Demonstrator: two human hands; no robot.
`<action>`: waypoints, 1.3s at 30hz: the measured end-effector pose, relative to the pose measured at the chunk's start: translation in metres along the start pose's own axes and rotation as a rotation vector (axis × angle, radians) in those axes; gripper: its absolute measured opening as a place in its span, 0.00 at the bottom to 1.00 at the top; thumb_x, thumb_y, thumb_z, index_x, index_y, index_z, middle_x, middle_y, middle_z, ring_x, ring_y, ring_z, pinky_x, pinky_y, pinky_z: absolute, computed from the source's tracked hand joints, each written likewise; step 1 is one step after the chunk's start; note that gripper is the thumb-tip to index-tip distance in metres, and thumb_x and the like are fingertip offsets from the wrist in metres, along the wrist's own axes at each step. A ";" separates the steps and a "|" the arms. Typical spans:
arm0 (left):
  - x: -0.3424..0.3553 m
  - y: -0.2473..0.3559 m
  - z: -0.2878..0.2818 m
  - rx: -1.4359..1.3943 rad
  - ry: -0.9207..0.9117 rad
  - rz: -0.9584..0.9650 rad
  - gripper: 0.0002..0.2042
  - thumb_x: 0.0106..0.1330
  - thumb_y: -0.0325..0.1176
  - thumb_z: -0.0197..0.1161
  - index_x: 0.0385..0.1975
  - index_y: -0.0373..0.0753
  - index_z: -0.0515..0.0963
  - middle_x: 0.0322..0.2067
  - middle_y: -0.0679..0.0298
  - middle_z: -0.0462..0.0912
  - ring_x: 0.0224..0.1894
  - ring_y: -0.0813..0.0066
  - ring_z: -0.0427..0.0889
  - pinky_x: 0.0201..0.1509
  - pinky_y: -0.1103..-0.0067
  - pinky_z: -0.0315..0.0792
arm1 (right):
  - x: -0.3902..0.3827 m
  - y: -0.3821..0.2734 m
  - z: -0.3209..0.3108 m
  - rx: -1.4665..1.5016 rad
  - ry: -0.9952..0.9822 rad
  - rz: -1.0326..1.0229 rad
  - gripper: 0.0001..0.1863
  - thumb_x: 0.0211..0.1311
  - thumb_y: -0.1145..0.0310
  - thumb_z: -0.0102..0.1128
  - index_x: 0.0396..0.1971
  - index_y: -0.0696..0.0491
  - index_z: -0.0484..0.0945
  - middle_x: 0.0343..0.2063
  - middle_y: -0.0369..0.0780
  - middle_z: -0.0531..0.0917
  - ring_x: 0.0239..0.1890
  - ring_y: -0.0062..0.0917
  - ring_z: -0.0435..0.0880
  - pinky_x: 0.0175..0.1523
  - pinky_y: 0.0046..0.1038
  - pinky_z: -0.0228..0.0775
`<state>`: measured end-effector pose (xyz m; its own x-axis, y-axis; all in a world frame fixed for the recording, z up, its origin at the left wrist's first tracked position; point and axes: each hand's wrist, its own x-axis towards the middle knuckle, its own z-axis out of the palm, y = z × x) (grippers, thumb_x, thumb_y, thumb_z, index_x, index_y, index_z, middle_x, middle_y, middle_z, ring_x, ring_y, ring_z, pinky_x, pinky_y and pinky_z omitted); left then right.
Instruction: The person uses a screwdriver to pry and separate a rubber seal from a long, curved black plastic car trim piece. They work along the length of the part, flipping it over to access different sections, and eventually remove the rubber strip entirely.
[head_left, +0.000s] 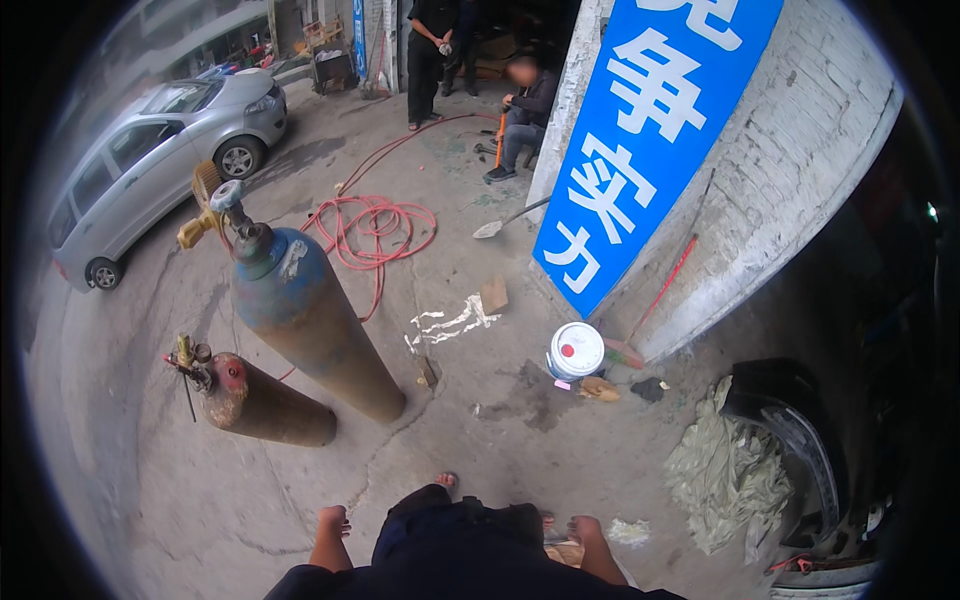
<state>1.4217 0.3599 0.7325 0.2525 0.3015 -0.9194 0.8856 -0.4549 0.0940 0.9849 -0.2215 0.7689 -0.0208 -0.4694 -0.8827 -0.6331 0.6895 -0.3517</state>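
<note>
Plenty of bare concrete floor [500, 440] ahead of me, hemmed in by the white brick wall [790, 170] on the right and two gas cylinders: the tall blue cylinder [300, 310] and the shorter rusty cylinder [262, 405]. Both my hands hang loose and closed-ish, holding nothing, left hand [332, 522] and right hand [584, 528]. The rusty cylinder sits nearest the left hand, ahead and left; one white bucket [575, 350] stands by the wall.

The left hand [332, 521] and right hand [583, 527] hang at six o'clock, their fingers foreshortened, so their curl cannot be told. Dark clothing [455, 550] hides the legs; only toes [446, 480] peek out. At four o'clock a tyre [800, 440] fades into shadow under a greenish sack [725, 470]. At twelve o'clock, the standing person [428, 55] is cut off above the shoulders.
</note>
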 end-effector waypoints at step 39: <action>0.009 0.133 0.079 0.198 -0.064 0.258 0.13 0.77 0.37 0.54 0.52 0.36 0.77 0.37 0.49 0.86 0.31 0.56 0.86 0.31 0.60 0.81 | -0.062 0.115 -0.020 0.138 -0.098 0.074 0.22 0.83 0.61 0.44 0.67 0.56 0.72 0.58 0.47 0.82 0.59 0.40 0.84 0.65 0.48 0.81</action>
<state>1.5103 0.2356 0.7067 0.4279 0.1051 -0.8977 0.7012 -0.6653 0.2564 0.8981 -0.1237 0.7893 0.0167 -0.3632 -0.9315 -0.5200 0.7926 -0.3184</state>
